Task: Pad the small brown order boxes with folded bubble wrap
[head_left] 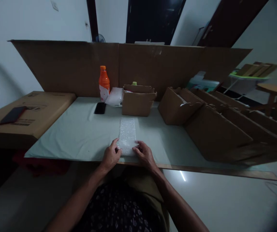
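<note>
A strip of clear bubble wrap (128, 130) lies on the pale green cloth, running away from me from the table's front edge. Its near end looks folded over or bulkier; whether something is inside I cannot tell. My left hand (111, 154) pinches the near left corner between thumb and fingers. On the opposite side, my right hand (145, 154) grips the near right edge in the same way. Just beyond the strip's far end stands a small open cardboard box (138, 105).
An orange bottle (103, 83), a white plastic packet (115, 96) and a black phone (100, 108) sit at the back left. Open cardboard boxes (217, 130) line the right side. A large carton (46, 109) adjoins the left, and a cardboard panel (65, 69) rises behind.
</note>
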`<action>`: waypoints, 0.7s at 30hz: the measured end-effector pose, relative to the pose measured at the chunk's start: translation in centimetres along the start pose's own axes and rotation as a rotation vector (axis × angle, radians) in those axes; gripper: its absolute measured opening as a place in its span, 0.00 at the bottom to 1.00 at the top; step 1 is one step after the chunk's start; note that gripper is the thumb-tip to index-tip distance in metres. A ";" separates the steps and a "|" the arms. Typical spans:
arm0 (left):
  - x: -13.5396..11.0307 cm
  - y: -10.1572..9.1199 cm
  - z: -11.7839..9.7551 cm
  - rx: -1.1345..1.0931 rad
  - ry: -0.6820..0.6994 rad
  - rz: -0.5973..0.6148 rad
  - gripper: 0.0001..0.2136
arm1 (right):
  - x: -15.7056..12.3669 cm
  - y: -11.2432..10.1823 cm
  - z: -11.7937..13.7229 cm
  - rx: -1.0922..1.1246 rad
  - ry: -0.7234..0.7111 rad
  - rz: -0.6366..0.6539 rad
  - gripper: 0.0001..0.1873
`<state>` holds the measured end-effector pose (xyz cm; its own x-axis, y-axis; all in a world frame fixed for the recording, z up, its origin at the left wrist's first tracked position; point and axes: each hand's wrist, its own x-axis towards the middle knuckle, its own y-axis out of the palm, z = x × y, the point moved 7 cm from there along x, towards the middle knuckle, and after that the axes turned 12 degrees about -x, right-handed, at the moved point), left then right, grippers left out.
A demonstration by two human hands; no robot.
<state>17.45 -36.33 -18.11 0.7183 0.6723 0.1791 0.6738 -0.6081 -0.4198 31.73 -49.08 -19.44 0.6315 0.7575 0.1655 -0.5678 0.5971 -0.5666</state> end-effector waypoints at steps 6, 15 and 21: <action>0.3 0.4 0.4 0.143 -0.044 -0.018 0.26 | 0.6 0.2 -0.4 -0.048 0.028 -0.070 0.28; 0.3 0.9 -0.6 0.315 -0.070 0.042 0.27 | -0.2 -2.2 0.2 -0.140 -0.015 -0.139 0.24; 0.6 1.2 -0.5 0.347 -0.062 0.052 0.25 | -3.5 -1.6 2.8 -0.507 -0.430 -0.038 0.23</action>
<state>18.74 -36.88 -18.01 0.7309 0.6751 0.1000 0.5300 -0.4692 -0.7063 28.92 -51.95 -16.88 0.3191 0.8391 0.4406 -0.1646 0.5069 -0.8461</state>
